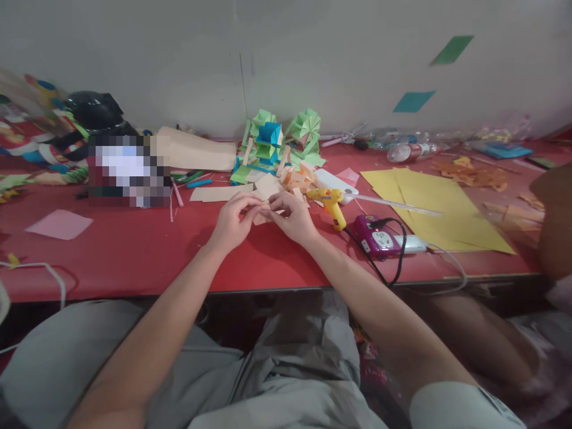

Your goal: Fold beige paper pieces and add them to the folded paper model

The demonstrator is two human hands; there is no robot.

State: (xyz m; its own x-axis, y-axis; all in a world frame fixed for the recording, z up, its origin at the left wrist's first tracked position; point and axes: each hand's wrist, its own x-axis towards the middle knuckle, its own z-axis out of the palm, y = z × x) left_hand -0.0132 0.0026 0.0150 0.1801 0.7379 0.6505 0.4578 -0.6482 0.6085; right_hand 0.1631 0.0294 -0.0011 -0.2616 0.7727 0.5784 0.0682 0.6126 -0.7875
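Note:
My left hand and my right hand meet over the red table, fingertips pinched together on a small piece of tan paper. Most of that piece is hidden by the fingers. Just beyond them lie a square of tan paper and a heap of peach folded paper pieces. A tan paper strip is flat to the left of them. To the right of my right hand rests a yellow glue gun with a clear glue stick out of its back.
Green and blue folded paper shapes stand at the back. A purple power strip with black and white cords is near the right front edge. Yellow sheets, a plastic bottle and pink paper lie around. Another person sits at the right.

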